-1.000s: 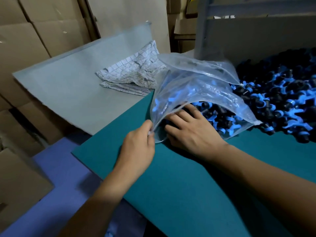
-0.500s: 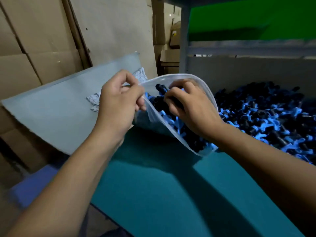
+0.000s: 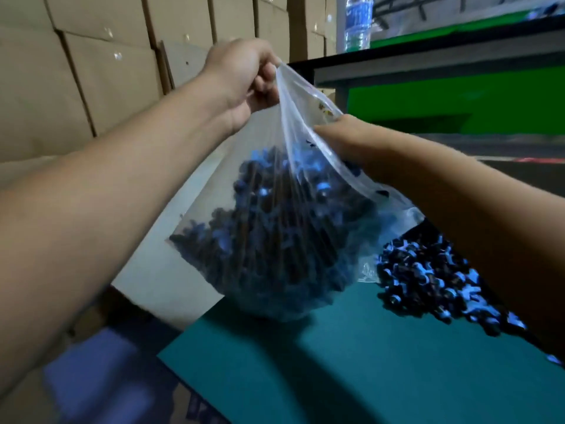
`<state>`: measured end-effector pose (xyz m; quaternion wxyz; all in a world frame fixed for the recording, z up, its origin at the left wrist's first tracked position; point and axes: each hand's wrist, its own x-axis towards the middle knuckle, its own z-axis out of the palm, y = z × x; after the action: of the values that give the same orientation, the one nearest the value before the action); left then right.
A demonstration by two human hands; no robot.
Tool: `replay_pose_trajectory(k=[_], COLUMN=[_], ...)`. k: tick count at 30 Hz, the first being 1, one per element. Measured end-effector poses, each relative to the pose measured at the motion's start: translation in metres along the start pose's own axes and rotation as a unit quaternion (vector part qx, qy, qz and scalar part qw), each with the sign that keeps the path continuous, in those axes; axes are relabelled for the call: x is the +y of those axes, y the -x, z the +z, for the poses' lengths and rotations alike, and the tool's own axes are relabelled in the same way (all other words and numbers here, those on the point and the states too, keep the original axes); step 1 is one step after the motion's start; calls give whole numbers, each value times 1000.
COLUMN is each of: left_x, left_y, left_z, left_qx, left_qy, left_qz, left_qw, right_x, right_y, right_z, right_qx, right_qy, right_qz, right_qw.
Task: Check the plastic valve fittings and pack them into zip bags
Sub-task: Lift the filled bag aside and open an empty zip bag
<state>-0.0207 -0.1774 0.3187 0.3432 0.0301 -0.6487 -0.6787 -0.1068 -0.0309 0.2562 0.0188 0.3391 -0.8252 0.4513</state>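
Observation:
A clear zip bag (image 3: 293, 123) hangs in the air above the teal mat (image 3: 351, 362), its lower half full of black and blue valve fittings (image 3: 284, 234). My left hand (image 3: 244, 75) pinches the bag's top corner, held high. My right hand (image 3: 351, 142) grips the bag's upper edge a little lower and to the right, fingers partly hidden behind the plastic. A loose pile of the same fittings (image 3: 428, 283) lies on the mat at the right, partly behind my right forearm.
Stacked cardboard boxes (image 3: 91, 71) fill the left and back. A grey board (image 3: 171, 264) lies beyond the mat's left edge. A green-fronted shelf frame (image 3: 443, 96) stands behind the pile, with a water bottle (image 3: 357, 22) on top. A blue surface (image 3: 91, 377) lies below left.
The bag has been lifted off the mat and now hangs upright with the fittings settled at its bottom. Both hands rose with it; the right hand came out of the bag to its rim.

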Motion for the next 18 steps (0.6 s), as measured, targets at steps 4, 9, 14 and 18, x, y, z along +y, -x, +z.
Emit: replay_pose_trajectory(k=[4, 9, 14, 18], left_x=[36, 60, 66, 67], left_y=[-13, -13, -10, -10], left_z=[5, 3, 11, 13], left_qx=[18, -1, -24, -17], left_qy=[12, 90, 123, 147], left_qz=[-40, -66, -52, -50], left_qw=[999, 994, 991, 988], right_x=[-11, -14, -12, 8], right_y=[-7, 7, 17, 57], right_z=[-30, -78, -124, -153], right_qx=[-16, -104, -49, 102], right_qy=[-78, -12, 15, -17], right_qz=[-41, -12, 5, -173], right_qw=[996, 994, 999, 980])
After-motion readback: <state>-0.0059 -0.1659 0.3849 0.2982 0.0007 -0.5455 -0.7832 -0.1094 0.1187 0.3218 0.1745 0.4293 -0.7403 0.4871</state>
